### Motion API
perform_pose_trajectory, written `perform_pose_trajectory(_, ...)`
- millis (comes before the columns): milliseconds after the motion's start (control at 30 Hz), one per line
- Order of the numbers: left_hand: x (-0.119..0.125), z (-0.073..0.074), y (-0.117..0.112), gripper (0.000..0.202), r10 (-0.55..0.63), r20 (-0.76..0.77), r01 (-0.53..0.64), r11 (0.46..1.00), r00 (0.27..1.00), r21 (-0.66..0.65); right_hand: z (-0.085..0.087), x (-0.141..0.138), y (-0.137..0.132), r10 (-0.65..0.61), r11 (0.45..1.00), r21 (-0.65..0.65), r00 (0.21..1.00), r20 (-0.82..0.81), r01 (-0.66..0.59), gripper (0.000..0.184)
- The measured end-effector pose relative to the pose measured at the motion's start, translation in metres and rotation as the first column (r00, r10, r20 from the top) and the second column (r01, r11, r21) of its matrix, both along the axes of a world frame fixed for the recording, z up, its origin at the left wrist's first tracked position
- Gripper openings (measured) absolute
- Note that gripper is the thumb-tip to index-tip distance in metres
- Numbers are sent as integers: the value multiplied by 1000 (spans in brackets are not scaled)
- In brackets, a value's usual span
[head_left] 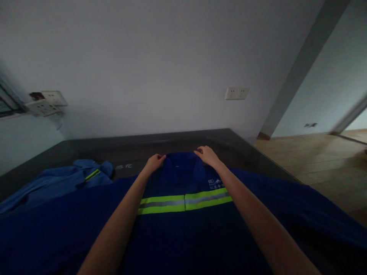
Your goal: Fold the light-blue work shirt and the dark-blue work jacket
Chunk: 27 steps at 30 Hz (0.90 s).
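A dark blue work jacket [169, 233] lies spread out in front of me, its front facing up and its sleeves out to both sides. Across its chest runs a yellow-green band with a grey stripe, and white print shows above the band on the right. My left hand [155, 163] pinches the left end of the collar between thumb and fingers. At the collar's right end, my right hand [207, 154] grips the cloth the same way. The lower part of the jacket is dark and partly hidden by my forearms.
Another, lighter blue garment [65, 181] with a yellow-green stripe lies crumpled at the left. Beneath both is a dark surface with a raised edge [143, 138], set against a pale wall. Wall sockets [237, 93] sit above it; wooden floor [309, 156] lies at the right.
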State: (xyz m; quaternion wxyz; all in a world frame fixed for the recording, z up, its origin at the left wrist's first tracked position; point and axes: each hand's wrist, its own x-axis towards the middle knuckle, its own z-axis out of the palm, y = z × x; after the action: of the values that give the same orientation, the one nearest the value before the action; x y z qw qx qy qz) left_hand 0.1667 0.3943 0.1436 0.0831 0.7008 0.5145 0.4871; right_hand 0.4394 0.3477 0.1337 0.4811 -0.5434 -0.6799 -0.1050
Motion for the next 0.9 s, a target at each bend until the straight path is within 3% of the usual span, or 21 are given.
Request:
perform_pose_trajectory(133, 7, -5, 1, 26, -124, 105, 132, 989, 987, -69, -8, -8, 35, 55, 996, -56, 990, -127, -63, 25)
perform_pose_trajectory(267, 5, -6, -3, 23, -219, 205, 247, 962, 954, -118, -15, -4, 39, 158, 983, -54, 961, -228, -175, 16)
perform_pose_trajectory(333, -1, -3, -6, 18, -287, 286, 337, 930, 914, -145, -14, 1, 35, 283, 945, -63, 898, -337, -322, 15)
perform_pose_trajectory(400, -6, 1, -11, 14, -383, 402, 477, 864, 832, -162, -11, 8, 30, 391, 876, -74, 792, -470, -476, 15)
perform_pose_trajectory(500, -10, 8, -20, 16, -490, 500, 630, 762, 713, -151, -7, 19, 23, 428, 784, -91, 641, -637, -614, 22)
perform_pose_trajectory(567, -9, 11, -27, 21, -496, 466, 626, 759, 733, -177, -3, 25, 17, 430, 738, -99, 579, -692, -667, 28)
perform_pose_trajectory(700, -8, 14, -39, 27, -438, 346, 536, 798, 830, -276, 2, 34, 7, 453, 662, -125, 528, -718, -739, 25)
perform_pose_trajectory(800, -11, 14, -41, 30, -465, 256, 529, 781, 847, -332, 3, 38, 3, 454, 647, -128, 515, -727, -751, 23)
perform_pose_trajectory(900, -14, 13, -40, 25, -460, 114, 469, 807, 880, -359, 3, 40, 1, 434, 660, -166, 552, -712, -733, 25)
